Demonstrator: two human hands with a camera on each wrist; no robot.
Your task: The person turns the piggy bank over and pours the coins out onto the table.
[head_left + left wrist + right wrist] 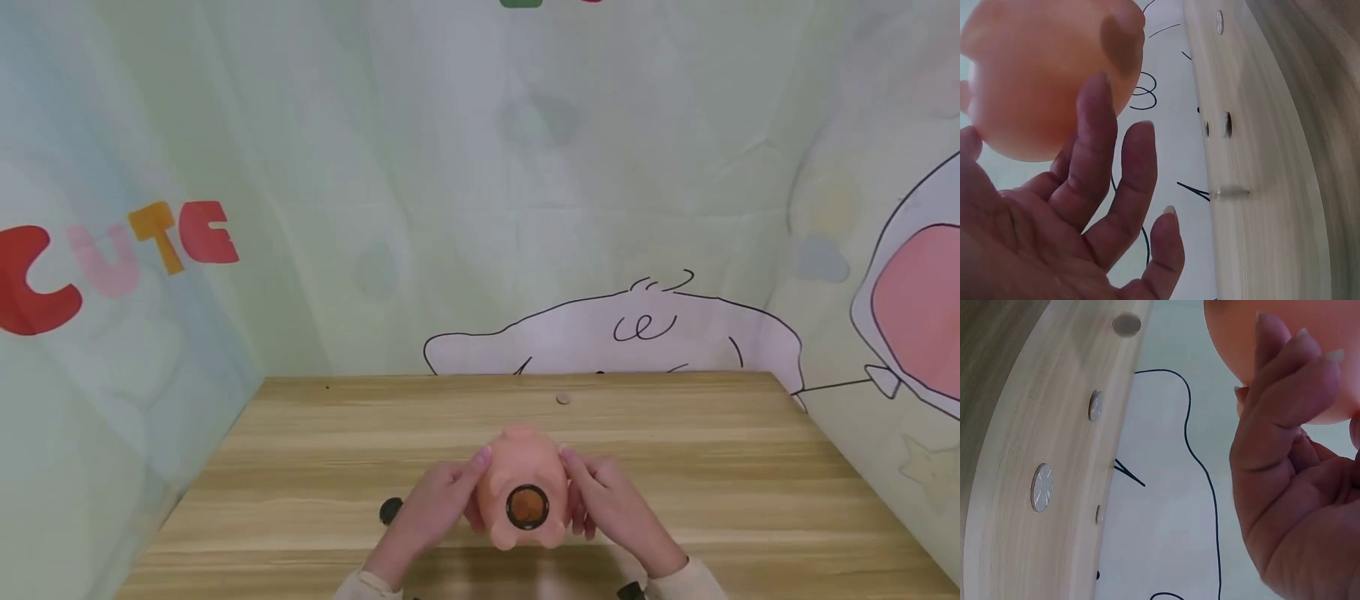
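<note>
The left hand [442,497] and the right hand [611,502] grip a smooth, rounded, pink pig-shaped figure [522,460] from either side, above the wood-grain table [300,467]; its round, black-rimmed opening [528,507] faces the person; a small, round, black piece [389,511] lies beside the left wrist; a round, silvery coin [563,399] lies beyond.

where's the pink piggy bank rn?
In the head view, the piggy bank is low, slightly right of centre, held between the left hand and right hand, nearer the camera than a coin on the table.
</note>
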